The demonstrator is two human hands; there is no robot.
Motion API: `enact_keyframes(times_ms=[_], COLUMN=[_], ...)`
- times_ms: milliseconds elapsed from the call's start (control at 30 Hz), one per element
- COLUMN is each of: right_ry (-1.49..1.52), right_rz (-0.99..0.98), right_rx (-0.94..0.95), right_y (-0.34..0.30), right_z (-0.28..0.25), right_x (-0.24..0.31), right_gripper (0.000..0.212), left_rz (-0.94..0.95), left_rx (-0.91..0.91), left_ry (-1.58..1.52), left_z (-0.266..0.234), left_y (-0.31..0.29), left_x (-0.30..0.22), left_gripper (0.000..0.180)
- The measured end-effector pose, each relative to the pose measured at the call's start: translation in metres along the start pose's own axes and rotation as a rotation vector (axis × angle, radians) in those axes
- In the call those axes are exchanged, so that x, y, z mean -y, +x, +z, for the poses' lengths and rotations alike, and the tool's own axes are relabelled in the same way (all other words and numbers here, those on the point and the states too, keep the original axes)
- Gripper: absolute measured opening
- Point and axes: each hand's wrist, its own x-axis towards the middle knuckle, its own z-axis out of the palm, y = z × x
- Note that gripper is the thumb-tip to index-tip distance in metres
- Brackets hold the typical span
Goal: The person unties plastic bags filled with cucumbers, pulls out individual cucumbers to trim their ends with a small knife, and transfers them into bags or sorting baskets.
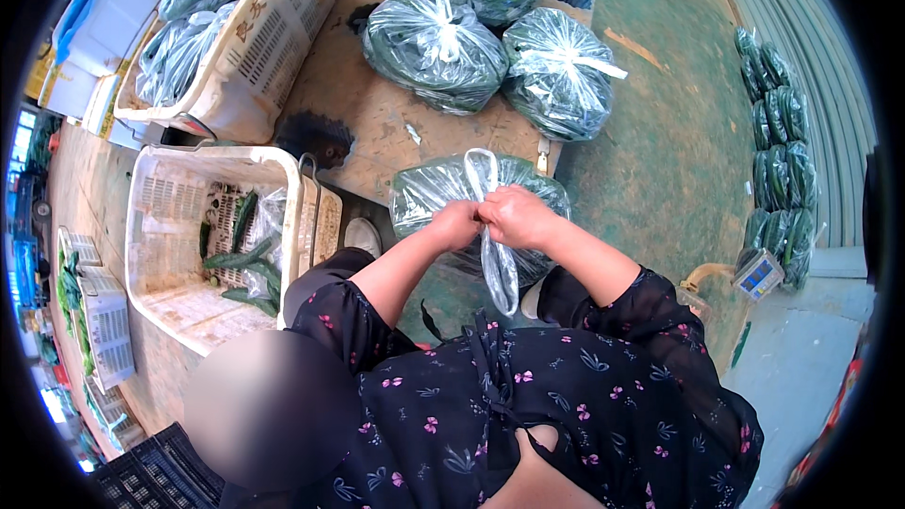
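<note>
A clear plastic bag (424, 184) full of dark green vegetables, probably cucumbers, stands in front of me between my feet. My left hand (455, 224) and my right hand (518, 217) meet over its top, both closed on the gathered plastic. One handle loop sticks up beyond my fingers, and the other hangs down toward me. Whether a knot is formed under my fingers is hidden. Just beyond, three tied bags of the same kind, including a tied vegetable bag (436, 52), rest on a brown board (368, 137).
At my left stands a white plastic crate (141, 226) with a few loose cucumbers (240, 259) and crumpled plastic. Behind it, a larger white crate (273, 33) holds more bags. Packed bundles (778, 170) line the shutter on the right, near a small scale (757, 275).
</note>
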Motion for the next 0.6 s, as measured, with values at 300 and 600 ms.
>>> enact_keyframes(times_ms=[300,600], right_ry=[0.099,-0.013], right_rz=[-0.021,-0.009], right_rx=[0.014,-0.028], right_y=[-0.005,-0.010], right_z=[0.003,0.006], right_x=[-0.010,-0.003], right_gripper=[0.008,0.009], left_rz=[0.066,0.025], left_rx=[-0.017,-0.056], left_ry=[0.068,0.032], left_z=[-0.006,-0.003], left_y=[-0.008,-0.004], left_x=[-0.017,-0.013], left_gripper=[0.020,0.018])
